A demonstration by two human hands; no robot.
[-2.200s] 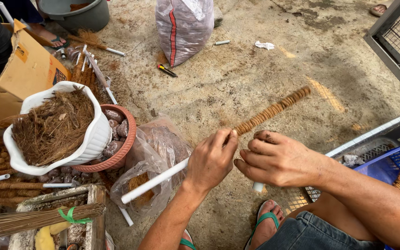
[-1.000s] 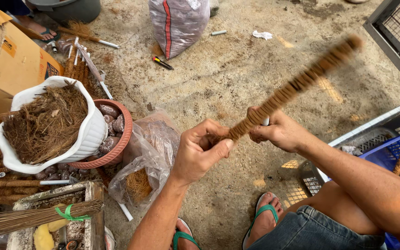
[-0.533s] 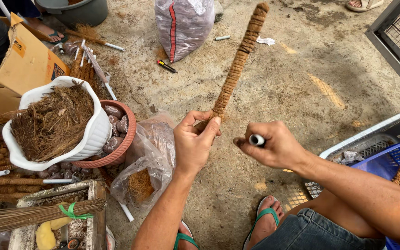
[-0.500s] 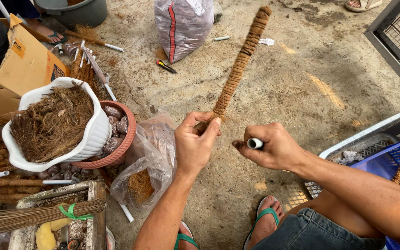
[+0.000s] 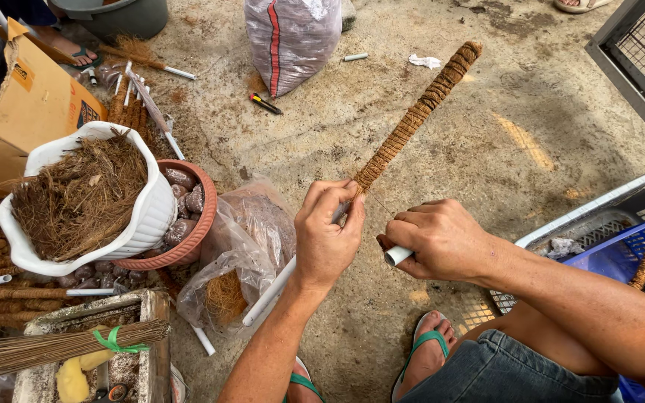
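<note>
Your left hand (image 5: 328, 237) pinches the fibre-wrapped pole (image 5: 416, 117) at the lower end of its coir wrap, while your right hand (image 5: 433, 237) is closed round the bare white pipe end (image 5: 398, 256) just beside it. The pole slants up over the concrete floor (image 5: 487, 149); it looks light and stiff, its wrap rough and easy to fray, so the smooth pipe end is probably the safer place to grip.

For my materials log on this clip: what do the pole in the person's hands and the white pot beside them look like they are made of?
The pole looks like a smooth white plastic pipe wrapped in rough brown coconut-type fibre bound with thin cord; its bare white end shows in the right hand, and the left hand pinches the wrap's lower edge. The white pot looks like glossy moulded plastic, possibly glazed ceramic.
</note>
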